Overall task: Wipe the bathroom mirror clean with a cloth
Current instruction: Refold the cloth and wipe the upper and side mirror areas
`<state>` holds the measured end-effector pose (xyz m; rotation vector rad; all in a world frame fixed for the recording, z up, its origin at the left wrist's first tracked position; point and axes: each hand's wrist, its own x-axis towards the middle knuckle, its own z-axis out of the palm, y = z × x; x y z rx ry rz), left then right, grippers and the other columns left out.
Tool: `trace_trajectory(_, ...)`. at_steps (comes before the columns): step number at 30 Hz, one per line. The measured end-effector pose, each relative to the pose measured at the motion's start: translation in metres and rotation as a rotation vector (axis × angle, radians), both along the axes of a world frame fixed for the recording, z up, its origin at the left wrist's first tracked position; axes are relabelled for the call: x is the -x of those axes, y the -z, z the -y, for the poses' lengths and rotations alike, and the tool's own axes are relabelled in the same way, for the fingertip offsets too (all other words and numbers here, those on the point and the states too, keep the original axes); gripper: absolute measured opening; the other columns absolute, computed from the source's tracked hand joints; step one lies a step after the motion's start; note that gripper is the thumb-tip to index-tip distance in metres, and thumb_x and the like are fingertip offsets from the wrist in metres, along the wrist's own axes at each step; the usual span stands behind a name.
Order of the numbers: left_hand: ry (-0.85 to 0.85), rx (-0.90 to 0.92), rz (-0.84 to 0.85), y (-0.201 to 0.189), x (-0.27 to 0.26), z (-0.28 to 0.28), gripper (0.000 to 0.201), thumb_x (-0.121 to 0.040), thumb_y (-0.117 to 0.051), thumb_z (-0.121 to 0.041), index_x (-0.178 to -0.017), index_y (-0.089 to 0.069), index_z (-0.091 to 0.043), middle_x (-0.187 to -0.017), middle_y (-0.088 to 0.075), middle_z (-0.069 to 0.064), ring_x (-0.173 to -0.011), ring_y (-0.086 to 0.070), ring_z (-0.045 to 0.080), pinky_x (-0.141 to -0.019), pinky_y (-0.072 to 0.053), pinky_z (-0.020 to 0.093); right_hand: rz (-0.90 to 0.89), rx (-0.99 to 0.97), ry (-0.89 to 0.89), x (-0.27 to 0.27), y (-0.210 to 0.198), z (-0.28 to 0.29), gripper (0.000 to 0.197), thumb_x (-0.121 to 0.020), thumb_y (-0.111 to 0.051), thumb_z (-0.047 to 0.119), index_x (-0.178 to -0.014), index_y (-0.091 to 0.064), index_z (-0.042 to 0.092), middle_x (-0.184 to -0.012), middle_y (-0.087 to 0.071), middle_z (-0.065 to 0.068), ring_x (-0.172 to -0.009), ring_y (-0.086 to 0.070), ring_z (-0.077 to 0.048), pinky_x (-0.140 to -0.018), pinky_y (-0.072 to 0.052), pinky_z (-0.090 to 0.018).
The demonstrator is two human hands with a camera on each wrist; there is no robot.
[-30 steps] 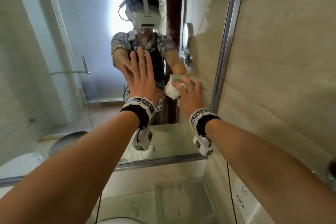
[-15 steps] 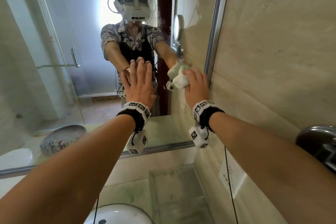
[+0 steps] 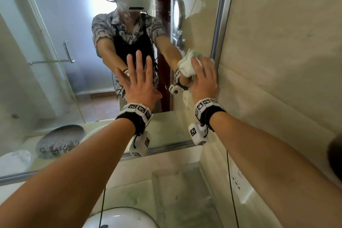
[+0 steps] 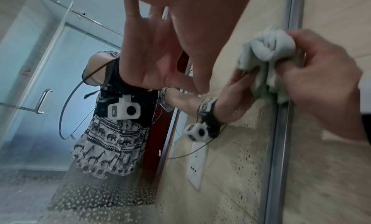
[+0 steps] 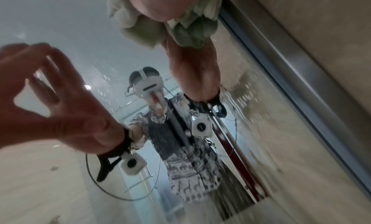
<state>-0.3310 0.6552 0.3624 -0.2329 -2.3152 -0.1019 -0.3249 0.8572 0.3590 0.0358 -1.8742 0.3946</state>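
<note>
The wall mirror (image 3: pixel 55 24) has a metal frame (image 3: pixel 220 24) down its right side. My left hand (image 3: pixel 138 74) lies flat on the glass with straight, spread fingers. My right hand (image 3: pixel 203 77) grips a bunched white and pale green cloth (image 3: pixel 187 65) and presses it to the glass right beside the frame. The left wrist view shows the cloth (image 4: pixel 269 55) balled in the right hand (image 4: pixel 325 87), and water spots low on the glass. In the right wrist view the cloth (image 5: pixel 192 28) bulges below the right hand, and the left hand (image 5: pixel 50 92) is at the left.
A beige tiled wall (image 3: pixel 286 61) meets the mirror at the right. Below are a white basin (image 3: pixel 120 218), a glass tray (image 3: pixel 181 190) on the counter and a wall socket (image 3: pixel 238 185). A dark rounded object (image 3: pixel 335 153) pokes in at the right edge.
My right hand has slid the cloth rightwards and a little up, until it lies against the mirror's frame. The left hand has stayed flat on the glass.
</note>
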Motion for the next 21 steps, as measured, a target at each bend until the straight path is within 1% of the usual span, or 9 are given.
trace_trajectory(2,-0.006,-0.001,-0.009,0.001,0.001,-0.001,0.134,-0.062,-0.081,-0.061,-0.159,0.0,-0.016,-0.165,0.004,0.015,-0.151,0.004,0.04,-0.111,-0.005,0.073,0.029,0.028,0.013,-0.001,0.022,0.004,0.046,-0.089,-0.043,0.022,-0.133,-0.056,0.022,-0.141,-0.049,-0.002,-0.133,-0.039,-0.026,-0.112,-0.034,-0.038)
trace_trajectory(4,-0.012,0.005,-0.015,0.002,0.002,0.0,0.134,-0.061,-0.08,-0.062,-0.159,-0.002,-0.016,-0.165,0.002,0.015,-0.151,0.002,0.041,-0.111,-0.005,0.073,0.059,0.072,0.033,-0.004,0.042,0.011,0.049,-0.087,-0.04,0.02,-0.134,-0.055,0.023,-0.141,-0.048,-0.003,-0.131,-0.039,-0.029,-0.113,-0.031,-0.038)
trace_trajectory(6,-0.011,0.009,-0.02,0.002,0.003,0.0,0.134,-0.06,-0.08,-0.063,-0.159,-0.003,-0.016,-0.165,0.002,0.016,-0.151,0.002,0.041,-0.111,-0.006,0.073,0.105,0.116,0.066,-0.008,0.067,0.015,0.05,-0.087,-0.039,0.019,-0.134,-0.054,0.025,-0.139,-0.048,-0.005,-0.128,-0.04,-0.032,-0.109,-0.032,-0.037)
trace_trajectory(9,-0.015,0.012,-0.017,0.002,0.003,0.001,0.135,-0.059,-0.078,-0.067,-0.159,-0.003,-0.016,-0.165,0.0,0.015,-0.151,0.0,0.041,-0.112,-0.006,0.072,0.19,0.18,0.101,-0.013,0.112,0.019,0.051,-0.086,-0.05,0.01,-0.134,-0.053,0.028,-0.135,-0.049,-0.007,-0.118,-0.044,-0.035,-0.1,-0.042,-0.045)
trace_trajectory(11,-0.022,0.011,-0.014,0.002,0.003,0.001,0.135,-0.059,-0.078,-0.067,-0.159,-0.003,-0.017,-0.165,-0.001,0.015,-0.151,-0.001,0.041,-0.112,-0.006,0.072,0.244,0.213,0.112,-0.018,0.128,0.021,0.057,-0.081,-0.058,0.004,-0.132,-0.052,0.029,-0.132,-0.049,-0.009,-0.113,-0.045,-0.035,-0.094,-0.044,-0.046)
trace_trajectory(15,-0.03,0.021,0.019,-0.002,-0.002,-0.002,0.137,-0.059,-0.08,-0.066,-0.159,0.0,-0.016,-0.165,0.002,0.015,-0.151,0.0,0.04,-0.113,-0.006,0.072,0.341,0.255,0.048,-0.031,0.116,0.018,0.054,-0.075,-0.06,-0.001,-0.121,-0.06,0.026,-0.123,-0.052,-0.007,-0.107,-0.046,-0.034,-0.087,-0.043,-0.042)
trace_trajectory(18,-0.031,-0.013,0.018,0.0,-0.008,-0.003,0.128,-0.068,-0.079,-0.051,-0.158,0.005,-0.017,-0.165,0.003,0.014,-0.151,0.002,0.038,-0.113,-0.008,0.071,0.377,0.266,-0.029,-0.038,0.1,0.006,0.041,-0.075,-0.059,0.009,-0.112,-0.067,0.025,-0.113,-0.058,-0.003,-0.099,-0.052,-0.033,-0.081,-0.041,-0.034)
trace_trajectory(19,-0.026,-0.02,0.014,0.002,-0.01,-0.003,0.125,-0.07,-0.076,-0.047,-0.158,0.007,-0.017,-0.165,0.003,0.014,-0.151,0.002,0.037,-0.113,-0.009,0.07,0.372,0.272,-0.032,-0.039,0.094,0.004,0.04,-0.076,-0.06,0.01,-0.112,-0.068,0.027,-0.112,-0.06,0.0,-0.098,-0.053,-0.032,-0.081,-0.04,-0.033)
trace_trajectory(21,-0.01,-0.005,0.044,0.013,-0.018,-0.003,0.126,-0.071,-0.076,-0.052,-0.158,0.007,-0.016,-0.165,0.005,0.013,-0.152,0.004,0.036,-0.114,-0.009,0.068,0.336,0.271,-0.011,-0.042,0.079,0.004,0.041,-0.076,-0.063,0.012,-0.114,-0.069,0.029,-0.114,-0.063,0.005,-0.099,-0.052,-0.028,-0.086,-0.04,-0.037)
